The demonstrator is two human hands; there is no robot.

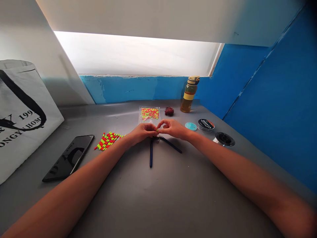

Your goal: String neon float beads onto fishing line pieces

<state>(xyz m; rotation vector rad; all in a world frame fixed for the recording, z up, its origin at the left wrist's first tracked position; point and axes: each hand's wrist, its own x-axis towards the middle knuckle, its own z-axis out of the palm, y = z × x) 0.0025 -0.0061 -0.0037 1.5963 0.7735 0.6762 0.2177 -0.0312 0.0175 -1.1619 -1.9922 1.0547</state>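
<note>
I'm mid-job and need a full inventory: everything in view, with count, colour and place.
Small bead: one, yellow-green, at the meeting fingertips
Tool: one, dark-blue handles, below the hands
Bead cluster: many, red and yellow-green, left of the hands
Bead packet: one, clear, red and yellow contents, behind the hands
Yarn ball: one, dark red, beside the packet
Bottle: one, amber, back right
Discs: two, teal and black-topped, right
Spool: one, black rim, far right
Phone: one, black, left
Bag: one, white, far left
Table: one, grey, beneath
Window: one, white, back
Walls: blue and white, around
Hands: two, bare, left and right, centre
</note>
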